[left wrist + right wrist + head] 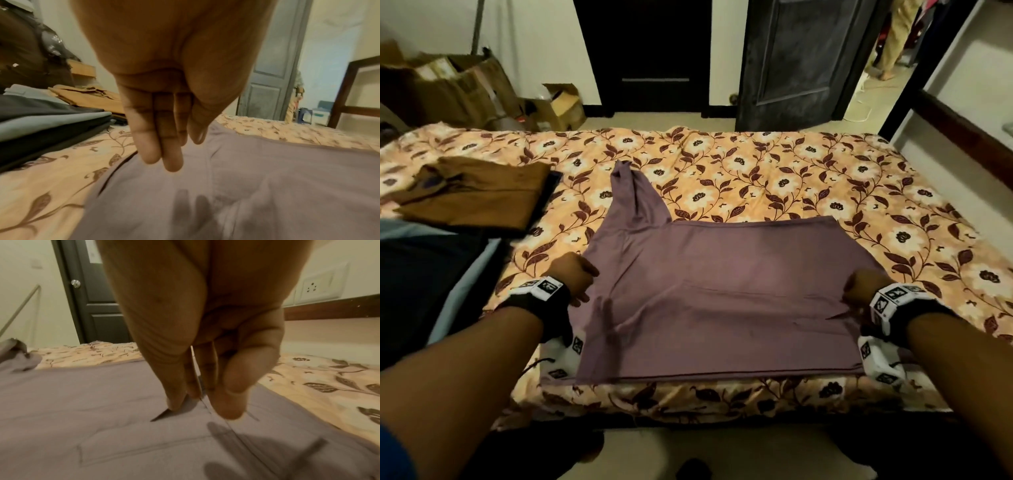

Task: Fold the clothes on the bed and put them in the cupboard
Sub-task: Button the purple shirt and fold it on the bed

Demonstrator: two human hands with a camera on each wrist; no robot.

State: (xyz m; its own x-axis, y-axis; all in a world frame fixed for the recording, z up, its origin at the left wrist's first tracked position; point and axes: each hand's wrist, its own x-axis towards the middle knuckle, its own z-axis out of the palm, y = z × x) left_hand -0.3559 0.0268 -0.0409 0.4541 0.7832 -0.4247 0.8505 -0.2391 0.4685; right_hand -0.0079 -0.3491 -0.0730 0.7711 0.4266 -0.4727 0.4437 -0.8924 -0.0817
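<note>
A mauve garment (722, 291) (267, 194) (92, 402) lies flat on the flowered bed (825, 171), near its front edge, with one narrow part stretched toward the far side. My left hand (577, 277) (164, 146) is at the garment's left edge, fingers straight and together just above the cloth, holding nothing. My right hand (859, 287) (201, 402) is at the right edge. Its thumb and fingertips pinch a small raised fold of the cloth, and a crease runs from it.
A folded brown shirt (479, 192) (88, 97) lies at the left of the bed. Nearer me is a stack of dark and grey-blue clothes (424, 274) (51, 116). Cardboard boxes (455, 85) stand beyond the bed, left of a dark open door (801, 58). A person's legs (893, 41) show in the doorway.
</note>
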